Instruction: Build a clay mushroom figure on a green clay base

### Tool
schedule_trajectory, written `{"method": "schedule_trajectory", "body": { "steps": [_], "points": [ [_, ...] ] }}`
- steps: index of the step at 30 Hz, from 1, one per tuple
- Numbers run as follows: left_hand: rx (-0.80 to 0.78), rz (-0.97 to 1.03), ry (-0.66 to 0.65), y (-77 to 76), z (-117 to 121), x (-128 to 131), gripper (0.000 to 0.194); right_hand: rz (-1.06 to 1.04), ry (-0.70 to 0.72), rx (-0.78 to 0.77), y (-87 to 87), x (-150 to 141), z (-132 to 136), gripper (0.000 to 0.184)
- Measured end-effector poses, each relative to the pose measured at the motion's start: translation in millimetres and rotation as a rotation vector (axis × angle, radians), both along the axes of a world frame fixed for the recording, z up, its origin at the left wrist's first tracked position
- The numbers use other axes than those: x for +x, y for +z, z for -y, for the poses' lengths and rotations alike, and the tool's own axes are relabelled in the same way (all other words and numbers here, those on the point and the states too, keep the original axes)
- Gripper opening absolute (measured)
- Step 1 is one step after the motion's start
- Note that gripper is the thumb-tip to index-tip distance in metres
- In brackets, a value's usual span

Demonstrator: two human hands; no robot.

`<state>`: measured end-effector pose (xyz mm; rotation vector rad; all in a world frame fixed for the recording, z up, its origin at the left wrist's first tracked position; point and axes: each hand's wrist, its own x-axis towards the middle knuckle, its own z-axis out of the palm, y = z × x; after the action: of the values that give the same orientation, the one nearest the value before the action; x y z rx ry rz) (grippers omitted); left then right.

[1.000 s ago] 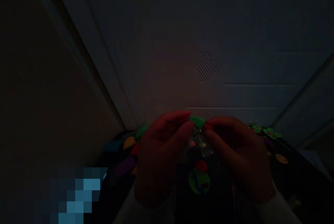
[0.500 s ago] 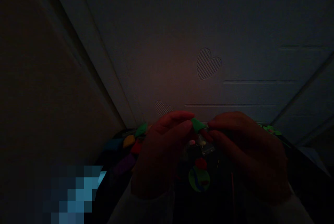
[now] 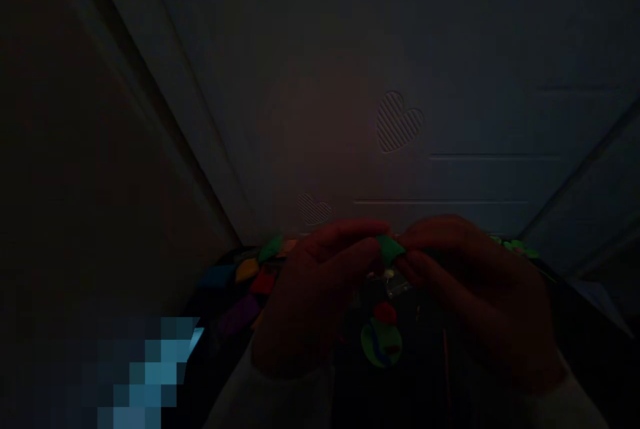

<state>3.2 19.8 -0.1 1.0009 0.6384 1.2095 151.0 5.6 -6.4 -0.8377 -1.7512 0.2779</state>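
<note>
A small green lump of modelling clay [image 3: 391, 251] is pinched between my two hands, above the dark table. My left hand [image 3: 325, 276] grips its left end between thumb and fingers. The fingertips of my right hand [image 3: 480, 289] close on its tapered right end. Below the hands lies a round green clay disc [image 3: 373, 344] with a blue wavy strip and a dark red bit on it. A red clay piece [image 3: 385, 313] touches its upper edge. The scene is very dim, so finger detail is faint.
Blocks of clay lie at the left: blue [image 3: 217, 276], yellow [image 3: 247, 270], red [image 3: 263, 280], purple [image 3: 240, 314] and green [image 3: 271, 248]. A thin stick [image 3: 447, 376] lies at the right. Green shapes [image 3: 520, 248] sit far right. A pale panel with embossed hearts [image 3: 399, 121] stands behind.
My left hand has shifted slightly right with the green clay, closer to my right hand. The right fingertips now meet the clay's tip. The things on the table have stayed put.
</note>
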Motion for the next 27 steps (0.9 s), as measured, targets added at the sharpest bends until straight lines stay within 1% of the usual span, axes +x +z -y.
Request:
{"method": "schedule_trajectory", "body": {
  "steps": [3, 7, 9, 12, 13, 17, 20, 27],
  "points": [
    [-0.011, 0.028, -0.031, 1.1, 1, -1, 0.006, -0.002, 0.04, -0.014, -0.2, 0, 0, 0.013],
    [-0.019, 0.039, -0.056, 2.1, 2, -2, 0.008, -0.004, 0.047, -0.021, 0.0, 4, 0, 0.015],
    [-0.009, 0.027, -0.044, 1.8, 2, -1, 0.009, 0.015, 0.057, -0.011, 0.2, 6, 0, 0.019],
    [-0.004, 0.021, 0.02, 1.6, 3, 1, 0.012, 0.064, 0.069, 0.019, 0.7, 6, 1, 0.027],
    [-0.013, 0.024, 0.024, 1.8, 4, 2, 0.013, 0.07, 0.075, 0.023, 0.9, 5, 2, 0.03],
    [-0.068, 0.047, -0.021, 2.5, 5, 3, 0.015, 0.025, 0.114, -0.017, -0.2, -1, 4, 0.037],
    [-0.085, 0.048, -0.041, 1.8, 6, 2, 0.018, 0.024, 0.094, -0.026, -1.8, -4, 3, 0.033],
    [-0.047, 0.029, 0.018, 1.1, 6, 3, 0.012, 0.049, 0.046, 0.003, -2.4, -5, 3, 0.026]
  ]
}}
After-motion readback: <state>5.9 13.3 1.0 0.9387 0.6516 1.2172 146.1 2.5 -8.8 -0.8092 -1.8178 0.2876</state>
